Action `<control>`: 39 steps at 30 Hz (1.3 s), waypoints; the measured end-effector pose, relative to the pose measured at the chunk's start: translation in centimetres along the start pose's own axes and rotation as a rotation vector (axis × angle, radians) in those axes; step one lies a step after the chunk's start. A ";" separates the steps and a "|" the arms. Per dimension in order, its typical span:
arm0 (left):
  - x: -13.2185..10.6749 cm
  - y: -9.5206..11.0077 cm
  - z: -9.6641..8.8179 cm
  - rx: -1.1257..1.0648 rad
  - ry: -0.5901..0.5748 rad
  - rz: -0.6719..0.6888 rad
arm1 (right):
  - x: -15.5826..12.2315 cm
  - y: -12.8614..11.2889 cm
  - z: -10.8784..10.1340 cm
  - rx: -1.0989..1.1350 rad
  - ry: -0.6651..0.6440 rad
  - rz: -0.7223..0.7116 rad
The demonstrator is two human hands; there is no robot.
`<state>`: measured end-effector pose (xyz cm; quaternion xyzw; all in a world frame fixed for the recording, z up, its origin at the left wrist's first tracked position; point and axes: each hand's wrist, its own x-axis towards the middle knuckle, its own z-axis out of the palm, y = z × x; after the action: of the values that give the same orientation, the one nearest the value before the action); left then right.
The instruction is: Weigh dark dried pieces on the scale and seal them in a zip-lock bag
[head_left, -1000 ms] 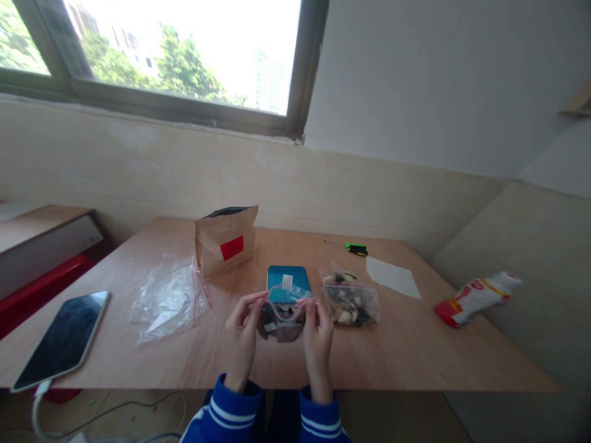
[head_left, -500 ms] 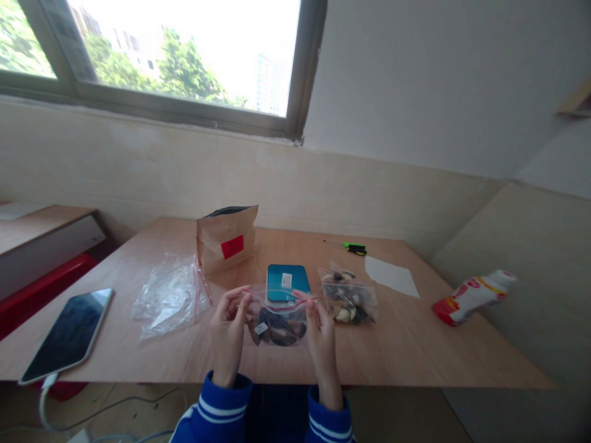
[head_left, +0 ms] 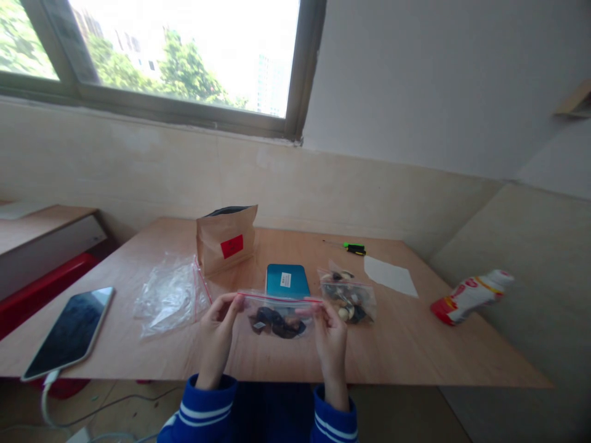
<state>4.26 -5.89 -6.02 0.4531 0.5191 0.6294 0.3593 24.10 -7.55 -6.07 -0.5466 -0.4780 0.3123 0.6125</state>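
My left hand [head_left: 217, 329] and my right hand [head_left: 330, 338] pinch opposite ends of the red-lined zip edge of a clear zip bag [head_left: 279, 321]. The bag hangs stretched between them just above the wooden table [head_left: 392, 344], holding dark pieces and a small white label. Close to my right hand lies a second zip bag [head_left: 347, 301] of dark and cream pieces. Behind the held bag sits a teal box [head_left: 281, 281] with a white label.
A brown paper pouch [head_left: 226, 241] with a red label stands at the back, beside a crumpled plastic bag [head_left: 170, 295]. A cabled phone [head_left: 69, 332] lies left; a green-handled screwdriver [head_left: 354, 248], white paper [head_left: 390, 275] and a red-and-white bottle [head_left: 471, 296] lie right.
My hands have moved apart, pulling the bag's zip edge straight and wide. The bag has risen from a slack shape into a taut, flatter one, and its contents have settled lower.
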 end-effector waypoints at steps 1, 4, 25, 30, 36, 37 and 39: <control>-0.1 0.1 0.0 -0.011 0.021 0.004 | 0.0 0.1 0.0 0.024 -0.018 0.006; -0.2 0.3 0.1 -0.065 0.079 0.005 | 0.2 0.0 -0.1 0.070 -0.095 0.022; 0.3 -0.5 -0.2 0.349 0.063 0.181 | 0.5 0.6 0.8 -0.065 0.098 -0.087; -0.1 -0.3 0.8 0.311 0.116 0.162 | 0.2 0.4 0.8 -0.040 0.147 -0.133; -1.1 1.1 2.0 0.055 -0.016 0.067 | 0.1 0.2 0.9 0.156 0.122 -0.071; -1.2 1.3 2.2 0.001 -0.024 0.034 | 0.1 0.2 1.0 0.182 0.079 -0.062; -1.4 1.5 2.5 -0.106 -0.036 -0.039 | 0.0 0.2 1.0 0.229 -0.023 -0.040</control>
<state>7.11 -6.62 -4.70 0.4345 0.4872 0.6406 0.4044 23.14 -7.17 -6.32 -0.4600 -0.4571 0.3587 0.6714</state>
